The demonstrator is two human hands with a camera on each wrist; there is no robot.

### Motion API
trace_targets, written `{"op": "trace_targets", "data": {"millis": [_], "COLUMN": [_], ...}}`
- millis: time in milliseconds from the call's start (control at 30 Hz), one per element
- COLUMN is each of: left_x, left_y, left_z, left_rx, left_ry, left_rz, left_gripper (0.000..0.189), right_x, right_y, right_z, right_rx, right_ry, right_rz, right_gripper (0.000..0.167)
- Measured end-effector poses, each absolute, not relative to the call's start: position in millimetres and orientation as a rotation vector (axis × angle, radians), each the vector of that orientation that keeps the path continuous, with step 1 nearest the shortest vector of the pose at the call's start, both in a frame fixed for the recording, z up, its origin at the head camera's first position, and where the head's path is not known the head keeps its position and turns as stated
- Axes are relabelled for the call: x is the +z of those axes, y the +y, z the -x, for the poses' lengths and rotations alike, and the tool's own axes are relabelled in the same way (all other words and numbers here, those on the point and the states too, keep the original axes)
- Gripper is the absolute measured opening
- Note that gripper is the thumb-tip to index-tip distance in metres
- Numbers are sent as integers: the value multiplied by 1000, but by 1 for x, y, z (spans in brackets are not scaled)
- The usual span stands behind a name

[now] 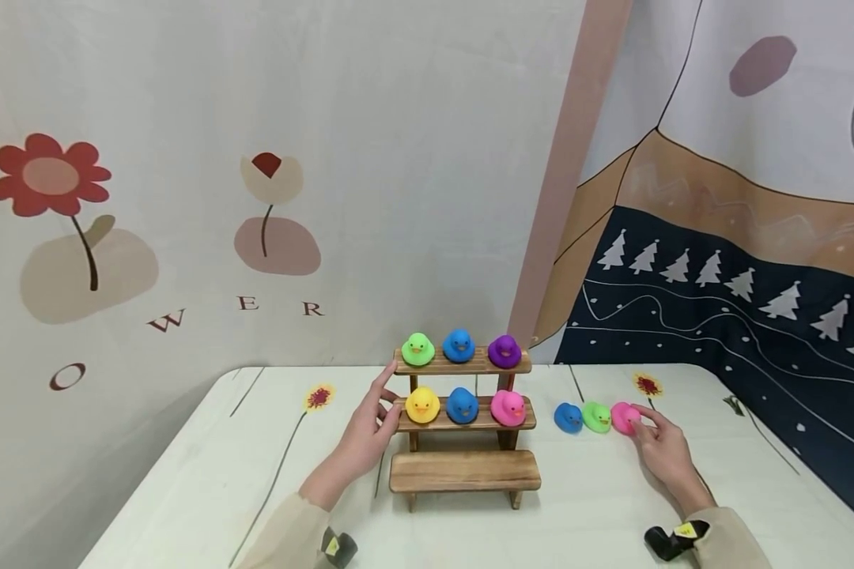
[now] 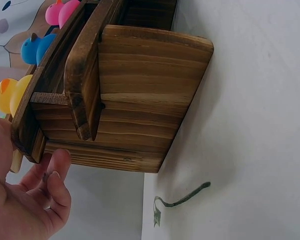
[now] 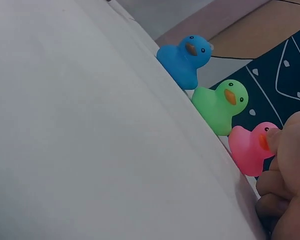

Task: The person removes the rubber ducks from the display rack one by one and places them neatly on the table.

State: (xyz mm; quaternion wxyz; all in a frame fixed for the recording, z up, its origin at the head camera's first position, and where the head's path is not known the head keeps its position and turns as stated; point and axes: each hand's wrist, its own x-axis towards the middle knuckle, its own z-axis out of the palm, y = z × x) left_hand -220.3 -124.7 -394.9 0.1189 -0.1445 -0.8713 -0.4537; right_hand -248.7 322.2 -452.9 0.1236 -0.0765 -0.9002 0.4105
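A three-step wooden display stand stands on the table. At its left end my left hand grips the edge, thumb by the middle step and a finger reaching to the top step. To the right of the stand, my right hand pinches a pink rubber duck at the end of a row. Beside that duck sit a green duck and a blue duck. The right wrist view shows the thumb at the pink duck's beak side; part of the grip is hidden.
Green, blue and purple ducks sit on the top step. Yellow, blue and pink ducks occupy the middle step. Printed curtains hang behind the white flowered tablecloth.
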Motion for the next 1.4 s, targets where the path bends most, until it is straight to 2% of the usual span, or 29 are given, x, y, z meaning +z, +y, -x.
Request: {"op": "trace_targets", "data": {"millis": [867, 1400], "left_x": [-393, -395], "left_y": [-124, -124], "left_z": [220, 221], "left_rx": [-1336, -1329], "left_ry": [-2542, -2549], "left_rz": [422, 420], "left_gripper": [67, 67], "right_x": [-445, -439], "right_y": [323, 317], "right_z": [255, 249], "right_rx": [1343, 1338], "right_ry": [-2683, -2547], "right_rz": [378, 334], "right_gripper": [50, 45]}}
